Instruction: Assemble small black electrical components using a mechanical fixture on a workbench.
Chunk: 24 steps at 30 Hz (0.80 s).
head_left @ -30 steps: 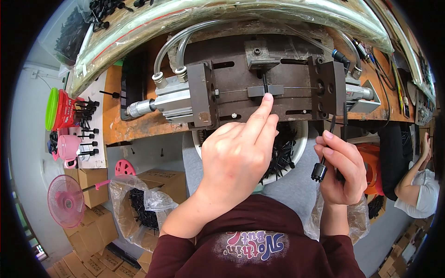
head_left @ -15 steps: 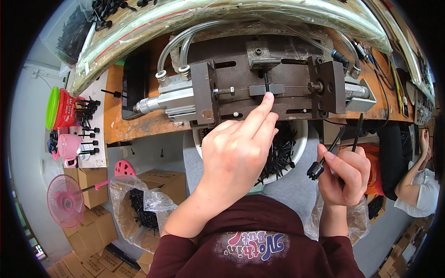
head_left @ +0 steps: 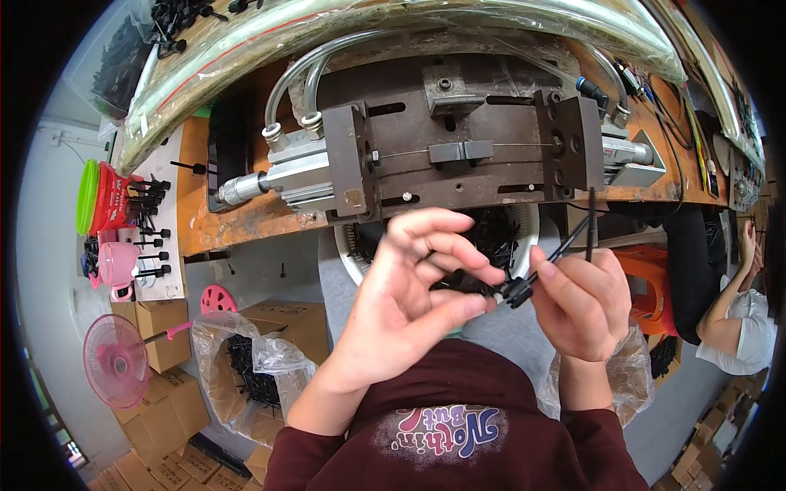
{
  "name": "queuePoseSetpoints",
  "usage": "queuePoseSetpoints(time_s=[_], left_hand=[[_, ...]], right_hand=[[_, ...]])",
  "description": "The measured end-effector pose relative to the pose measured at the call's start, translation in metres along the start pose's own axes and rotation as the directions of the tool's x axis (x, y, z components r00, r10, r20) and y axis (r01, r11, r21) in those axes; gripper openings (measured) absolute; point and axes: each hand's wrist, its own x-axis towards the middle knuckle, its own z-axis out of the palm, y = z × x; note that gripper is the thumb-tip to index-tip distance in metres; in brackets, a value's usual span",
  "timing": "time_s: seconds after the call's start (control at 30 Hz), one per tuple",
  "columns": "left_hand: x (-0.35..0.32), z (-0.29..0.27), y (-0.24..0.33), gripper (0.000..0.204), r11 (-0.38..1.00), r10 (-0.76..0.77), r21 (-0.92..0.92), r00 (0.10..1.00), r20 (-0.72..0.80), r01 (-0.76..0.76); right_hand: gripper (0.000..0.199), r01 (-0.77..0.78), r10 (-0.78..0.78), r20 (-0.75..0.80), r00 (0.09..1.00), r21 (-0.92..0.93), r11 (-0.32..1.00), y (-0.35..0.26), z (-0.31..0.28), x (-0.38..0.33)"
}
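My right hand (head_left: 580,303) is closed around thin black wands; one, a black capped wand (head_left: 565,245), has its ribbed cap (head_left: 516,292) pointing left. A second thin black rod (head_left: 592,214) stands up from the same fingers. My left hand (head_left: 417,303) is curled in front of the bench, its thumb and index fingertips at the left end of the cap. A whitish spot between them is too small to make out. Beyond the hands, a pair of small grey clamp blocks (head_left: 461,152) sits on the dark metal fixture (head_left: 458,184).
Pneumatic cylinders (head_left: 299,176) with clear hoses flank the fixture. A white basket (head_left: 354,266) of black pieces stands between my legs under the bench. Pink cups (head_left: 119,263) with black wands and a pink fan (head_left: 117,358) are at left; a person (head_left: 741,327) sits at right.
My left hand has drawn back from the clamp blocks to the cap at my right hand. The black rod between the blocks is gone from there. My right hand has shifted left.
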Motion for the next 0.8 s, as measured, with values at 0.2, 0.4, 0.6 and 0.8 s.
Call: queuePoseSetpoints(time_s=[0.2, 0.4, 0.6, 0.8], left_hand=[[-0.003, -0.007, 0.01, 0.036, 0.766, 0.146, 0.6, 0.971, 0.189, -0.232], [0.011, -0.009, 0.0, 0.036, 0.12, 0.51, 0.868, 0.78, 0.363, -0.482], [0.032, -0.01, -0.001, 0.024, -0.266, 0.444, 0.882, 0.763, 0.47, -0.388], [0.038, -0.006, 0.004, 0.024, -0.272, 0.414, 0.892, 0.792, 0.448, -0.361]], right_hand=[[0.032, 0.008, -0.012, 0.049, 0.999, 0.073, 0.997, -0.005, 0.007, 0.003], [0.046, -0.206, 0.209, -0.006, 0.978, 0.142, 0.968, 0.0, 0.008, 0.007], [0.048, -0.272, 0.277, 0.033, 0.96, 0.332, 0.903, 0.004, -0.004, -0.002], [0.045, -0.295, 0.333, 0.013, 0.943, 0.493, 0.818, 0.001, -0.004, 0.0]])
